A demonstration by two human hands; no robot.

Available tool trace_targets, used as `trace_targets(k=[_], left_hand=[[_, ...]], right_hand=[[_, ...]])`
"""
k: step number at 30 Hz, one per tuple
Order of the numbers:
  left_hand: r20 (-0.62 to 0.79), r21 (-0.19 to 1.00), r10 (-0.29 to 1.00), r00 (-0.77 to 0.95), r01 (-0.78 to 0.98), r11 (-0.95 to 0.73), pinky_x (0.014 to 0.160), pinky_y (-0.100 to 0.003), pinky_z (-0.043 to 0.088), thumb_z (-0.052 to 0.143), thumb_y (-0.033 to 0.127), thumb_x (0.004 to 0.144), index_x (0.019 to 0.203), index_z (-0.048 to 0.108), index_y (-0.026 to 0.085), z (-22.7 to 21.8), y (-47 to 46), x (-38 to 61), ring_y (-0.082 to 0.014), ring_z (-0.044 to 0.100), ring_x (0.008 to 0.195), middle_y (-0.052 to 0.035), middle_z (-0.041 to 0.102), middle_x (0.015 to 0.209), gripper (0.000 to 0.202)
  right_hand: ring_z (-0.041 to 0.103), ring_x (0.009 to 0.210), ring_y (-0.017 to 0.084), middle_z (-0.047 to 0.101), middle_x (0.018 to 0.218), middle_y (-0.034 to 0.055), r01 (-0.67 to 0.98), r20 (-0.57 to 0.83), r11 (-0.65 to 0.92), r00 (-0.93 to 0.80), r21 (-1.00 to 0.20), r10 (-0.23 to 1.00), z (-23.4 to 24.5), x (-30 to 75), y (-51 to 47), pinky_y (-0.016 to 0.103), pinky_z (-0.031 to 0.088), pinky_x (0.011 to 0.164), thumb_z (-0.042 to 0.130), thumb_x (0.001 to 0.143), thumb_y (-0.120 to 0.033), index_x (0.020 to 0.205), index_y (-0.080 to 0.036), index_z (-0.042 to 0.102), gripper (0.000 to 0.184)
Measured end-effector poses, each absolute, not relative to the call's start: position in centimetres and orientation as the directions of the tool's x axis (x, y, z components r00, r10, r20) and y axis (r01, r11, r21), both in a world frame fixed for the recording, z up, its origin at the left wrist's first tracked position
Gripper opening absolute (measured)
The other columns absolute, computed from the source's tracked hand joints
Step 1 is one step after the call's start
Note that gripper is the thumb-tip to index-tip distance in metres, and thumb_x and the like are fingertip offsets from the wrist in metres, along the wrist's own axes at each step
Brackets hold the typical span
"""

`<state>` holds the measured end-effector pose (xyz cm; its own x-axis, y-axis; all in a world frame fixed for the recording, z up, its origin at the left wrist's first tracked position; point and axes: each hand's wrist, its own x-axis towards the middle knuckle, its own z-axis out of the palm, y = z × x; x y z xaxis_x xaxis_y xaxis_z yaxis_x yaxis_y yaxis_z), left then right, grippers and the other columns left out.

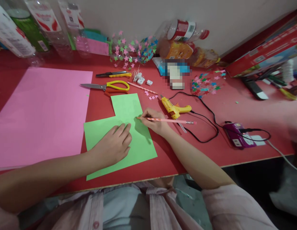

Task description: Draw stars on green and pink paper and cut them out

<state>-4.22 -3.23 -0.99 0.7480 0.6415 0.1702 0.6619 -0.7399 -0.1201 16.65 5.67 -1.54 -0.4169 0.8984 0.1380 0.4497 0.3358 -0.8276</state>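
Note:
A light green sheet of paper (141,143) with a notch cut from its upper left lies in front of me on the red table. My left hand (117,142) rests flat on it, fingers stretched out. In my right hand (154,120) is a pink pencil (172,120), its tip at the sheet's upper right part and its eraser end pointing right. Whether the tip touches the paper I cannot tell. Just beyond the right hand lies a yellow glue gun (176,108). Yellow-handled scissors (105,85) lie past the sheet's top left.
A large pink sheet (45,115) covers the table's left side. Behind are a utility knife (113,74), a second pencil (141,87), small white pieces (140,80) and star-covered clear containers (125,51). Bottles (182,30) line the wall. The glue gun's cord runs to a purple power block (238,135).

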Motion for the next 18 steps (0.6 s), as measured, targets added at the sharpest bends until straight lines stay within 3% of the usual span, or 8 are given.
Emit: trace_targets(k=[18], left_hand=[[0.168,-0.089,0.648,0.743,0.666,-0.740,0.092,-0.046,0.039,0.045,0.031,0.090,0.109,0.059,0.004,-1.16,-3.21,-4.24,-0.0360,0.051,0.117,-0.0268,0.050,0.133,0.036]], right_hand=[[0.041,0.053,0.008,0.048,0.059,-0.0045,0.512,0.149,0.302,-0.318,-0.804,0.936,-1.54,16.57,5.44,0.023,0.030,0.050,0.052,0.071,-0.015,0.064,-0.020,0.045,0.011]])
